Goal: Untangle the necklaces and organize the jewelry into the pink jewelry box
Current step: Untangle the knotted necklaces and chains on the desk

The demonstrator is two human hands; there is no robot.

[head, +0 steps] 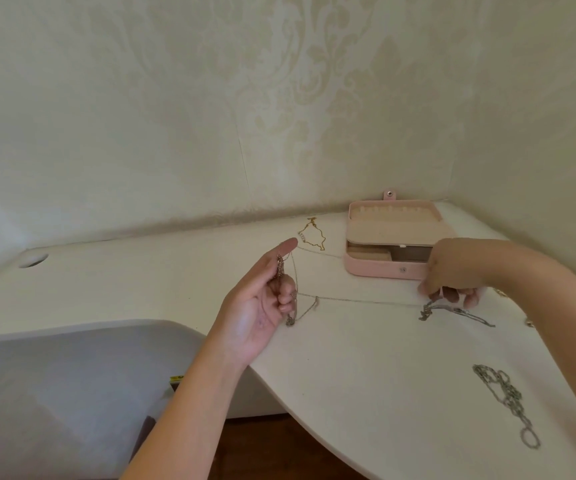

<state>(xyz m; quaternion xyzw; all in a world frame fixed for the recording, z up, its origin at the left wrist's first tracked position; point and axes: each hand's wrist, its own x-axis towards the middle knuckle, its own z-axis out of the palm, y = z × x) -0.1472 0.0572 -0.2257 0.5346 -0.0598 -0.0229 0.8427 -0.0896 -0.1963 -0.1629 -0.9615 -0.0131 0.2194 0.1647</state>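
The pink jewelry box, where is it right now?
In the head view, the pink jewelry box lies open at the far right of the white table, by the wall, behind the right hand, with a gold necklace to its left.

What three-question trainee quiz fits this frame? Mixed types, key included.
1. True or false: the pink jewelry box is closed.
2. The gold necklace lies: A in the box; B on the table, left of the box; C hung on the wall.
3. Fill in: a thin chain stretches from the left hand to the ____ hand.
Key: 1 false, it stands open; 2 B; 3 right hand.
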